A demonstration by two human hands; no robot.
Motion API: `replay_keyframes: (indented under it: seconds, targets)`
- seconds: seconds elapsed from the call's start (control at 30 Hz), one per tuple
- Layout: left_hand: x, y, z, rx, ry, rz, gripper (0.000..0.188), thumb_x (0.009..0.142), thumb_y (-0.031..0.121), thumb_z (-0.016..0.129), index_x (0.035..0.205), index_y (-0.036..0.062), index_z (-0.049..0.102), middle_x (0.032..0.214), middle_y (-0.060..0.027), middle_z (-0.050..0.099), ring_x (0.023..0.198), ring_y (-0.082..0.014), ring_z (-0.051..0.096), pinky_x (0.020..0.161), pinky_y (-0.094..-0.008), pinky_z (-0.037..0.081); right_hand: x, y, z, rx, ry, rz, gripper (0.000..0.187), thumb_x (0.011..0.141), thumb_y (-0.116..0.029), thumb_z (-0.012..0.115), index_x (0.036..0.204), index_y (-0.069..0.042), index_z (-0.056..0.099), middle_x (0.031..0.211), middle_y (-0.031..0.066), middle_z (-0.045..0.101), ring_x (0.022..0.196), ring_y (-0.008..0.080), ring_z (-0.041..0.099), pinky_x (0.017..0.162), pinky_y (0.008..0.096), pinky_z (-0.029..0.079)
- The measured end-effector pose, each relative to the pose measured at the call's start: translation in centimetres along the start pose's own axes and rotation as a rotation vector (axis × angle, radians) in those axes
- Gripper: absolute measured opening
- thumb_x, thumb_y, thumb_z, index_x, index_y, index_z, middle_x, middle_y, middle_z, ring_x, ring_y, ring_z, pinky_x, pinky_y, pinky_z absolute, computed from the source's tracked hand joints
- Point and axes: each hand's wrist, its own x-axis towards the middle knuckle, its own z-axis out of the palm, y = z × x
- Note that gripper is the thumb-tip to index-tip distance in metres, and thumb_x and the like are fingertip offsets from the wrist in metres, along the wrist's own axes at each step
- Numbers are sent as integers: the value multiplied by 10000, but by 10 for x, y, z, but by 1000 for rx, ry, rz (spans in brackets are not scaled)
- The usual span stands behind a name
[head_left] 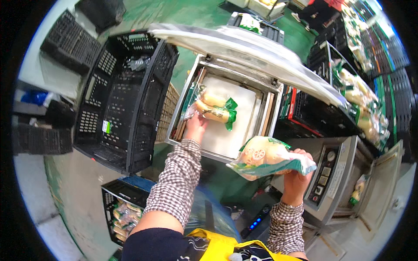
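Note:
My left hand [197, 126] reaches into the open chamber of a vacuum sealer [224, 141]. Its fingers pinch the clear end of a bag of lotus root [213, 114], which lies on the white chamber plate with its green end to the right. Part of those fingers is hidden by the plastic. My right hand [299, 172] grips a second bag of lotus root [263, 152] by its green edge, holding it above the chamber's front right corner. Printed root slices show on that bag. The sealer's clear lid [244, 45] is raised behind the chamber.
A large black crate [124, 108] stands left of the sealer. At lower left, another crate [106, 191] contains several bags. Crates of bagged roots [357, 95] line the right side. A control panel [324, 174] sits at right, beside an open metal door [387, 191]. A person [320, 13] stands far back.

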Motion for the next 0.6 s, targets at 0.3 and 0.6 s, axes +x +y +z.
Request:
replay_keyframes:
  seconds: [0.3, 0.6]
  targets:
    - [-71, -92, -27, 212, -426, -397, 297, 875, 40, 417, 1161, -42, 408, 853, -133, 573, 762, -212, 621, 708, -361, 546, 97, 39, 40, -151, -217, 121, 133, 818, -59, 582, 915, 28, 556, 928, 79, 575, 871, 169, 568, 802, 284, 455]
    - [-114, -57, -14, 710, -596, -741, 458, 890, 374, 462, 955, -80, 456, 722, -231, 594, 608, -310, 631, 515, -408, 548, 177, 133, 86, -391, -429, 341, 127, 813, 5, 500, 878, 28, 606, 828, 52, 630, 736, 103, 587, 698, 224, 459]
